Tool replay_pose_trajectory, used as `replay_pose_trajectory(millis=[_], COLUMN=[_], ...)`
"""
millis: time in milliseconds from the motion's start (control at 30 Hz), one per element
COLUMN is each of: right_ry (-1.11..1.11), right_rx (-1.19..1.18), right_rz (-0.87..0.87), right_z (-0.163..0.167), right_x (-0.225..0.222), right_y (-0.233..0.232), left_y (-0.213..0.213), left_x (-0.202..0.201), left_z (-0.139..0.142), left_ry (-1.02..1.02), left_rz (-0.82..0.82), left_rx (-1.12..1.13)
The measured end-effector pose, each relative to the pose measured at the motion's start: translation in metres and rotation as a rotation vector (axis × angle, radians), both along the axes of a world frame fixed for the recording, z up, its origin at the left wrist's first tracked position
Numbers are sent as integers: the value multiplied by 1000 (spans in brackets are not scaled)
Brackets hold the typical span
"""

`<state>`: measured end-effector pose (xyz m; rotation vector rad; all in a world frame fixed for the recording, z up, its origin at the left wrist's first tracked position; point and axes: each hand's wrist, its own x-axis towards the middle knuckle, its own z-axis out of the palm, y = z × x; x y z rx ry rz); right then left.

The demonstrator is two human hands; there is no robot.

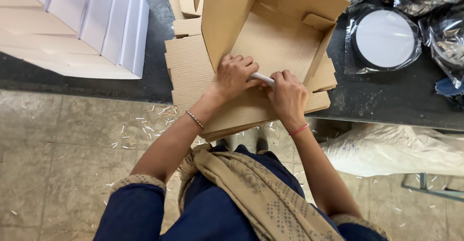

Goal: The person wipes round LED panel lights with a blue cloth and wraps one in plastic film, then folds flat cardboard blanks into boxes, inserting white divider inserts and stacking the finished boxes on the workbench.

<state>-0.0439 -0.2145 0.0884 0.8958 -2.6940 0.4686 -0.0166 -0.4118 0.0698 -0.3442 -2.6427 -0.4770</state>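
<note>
A half-folded brown cardboard box (275, 33) stands on a stack of flat cardboard sheets (186, 72) at the edge of a dark worktable (386, 101). My left hand (233, 75) is closed over the box's near wall, fingers curled on its edge. My right hand (288, 94) is right beside it, also on that near wall. A thin white strip (262, 78) runs between the two hands and both grip it. The box's left flap stands upright and its right flap is folded inward.
A pile of white folded cartons (72, 23) lies at the left. Round white discs in clear plastic bags (384, 38) sit at the back right. A white sack (396, 149) rests below the table edge. Small white scraps litter the tiled floor (58, 149).
</note>
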Motion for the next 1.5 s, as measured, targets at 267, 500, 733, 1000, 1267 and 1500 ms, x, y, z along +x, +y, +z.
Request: replay_pose_trajectory(millis=[267,500,733,1000,1267,1500], right_ry=[-106,-265,96,274,-20,32], right_rx=[147,-140,-112,130,189,247], right_rz=[-73,237,177,567,553,560], right_z=[16,69,118,79,77,82], right_x=[-12,9,-52,-136,-100,-106], right_y=[-1,7,57,38,72,63], left_y=[-5,-41,-103,25,16,61], left_x=[-25,-19,-8,38,76,72], left_z=[-5,11,48,56,74,80], left_ry=[-21,56,271,-206,31,-144], left_rz=[-110,-236,303,65,361,341], left_rx=[14,-132,-297,54,-88,251])
